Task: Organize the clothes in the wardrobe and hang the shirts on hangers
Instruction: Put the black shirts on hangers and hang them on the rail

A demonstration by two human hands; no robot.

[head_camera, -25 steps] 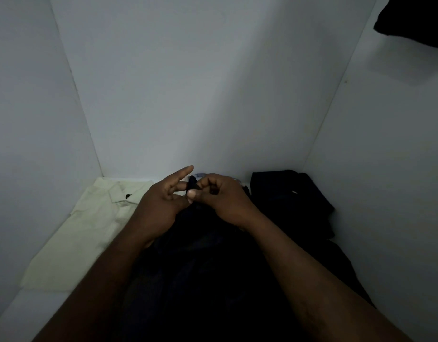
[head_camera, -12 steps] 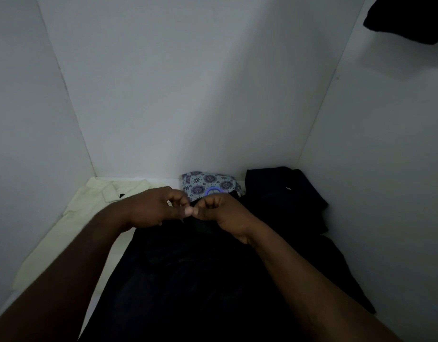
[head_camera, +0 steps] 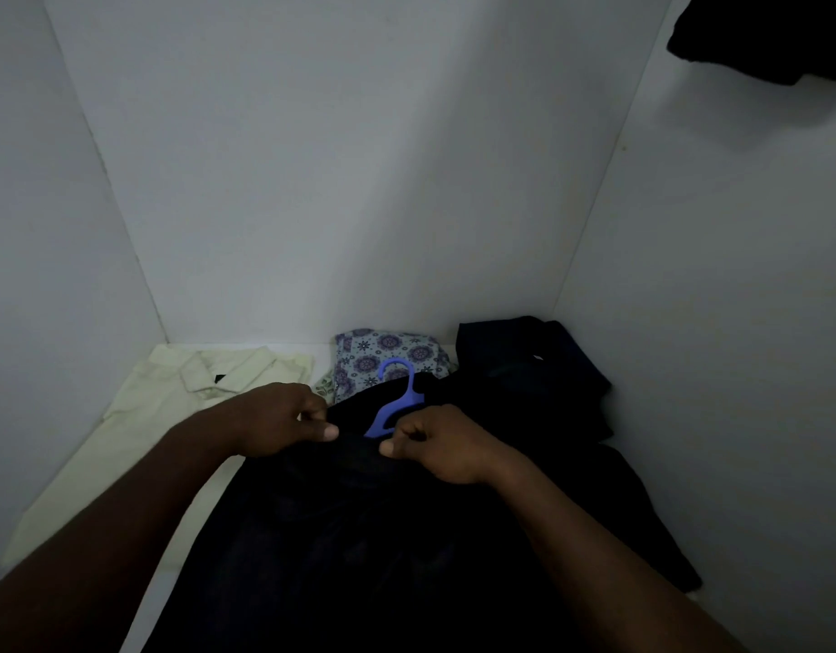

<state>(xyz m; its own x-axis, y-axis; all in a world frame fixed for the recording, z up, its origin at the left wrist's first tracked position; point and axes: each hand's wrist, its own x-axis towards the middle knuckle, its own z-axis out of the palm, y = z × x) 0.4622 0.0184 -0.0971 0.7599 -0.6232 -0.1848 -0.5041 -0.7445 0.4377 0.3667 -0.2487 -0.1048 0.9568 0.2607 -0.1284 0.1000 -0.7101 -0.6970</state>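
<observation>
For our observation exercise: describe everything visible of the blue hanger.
The blue hanger looks like moulded plastic. Only its hook and neck show; the rest is hidden inside the dark shirt, whose collar the left hand and right hand pinch. It lies nearly flat, hook towards the back wall, overlapping the patterned cloth.

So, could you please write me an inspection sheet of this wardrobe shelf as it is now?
Surface: white shelf, mostly covered by clothes.
Job's things: dark shirt lies spread at the front; blue hanger sits in its neck, hook sticking out; cream shirt lies flat on the left.
Clutter: patterned cloth at the back; dark clothes piled at the back right.
Hands: left hand and right hand each pinch the dark shirt's neck edge, on either side of the hanger.
Cables: nothing seen.
Surroundings: white walls on three sides; a dark garment shows at the top right.
</observation>
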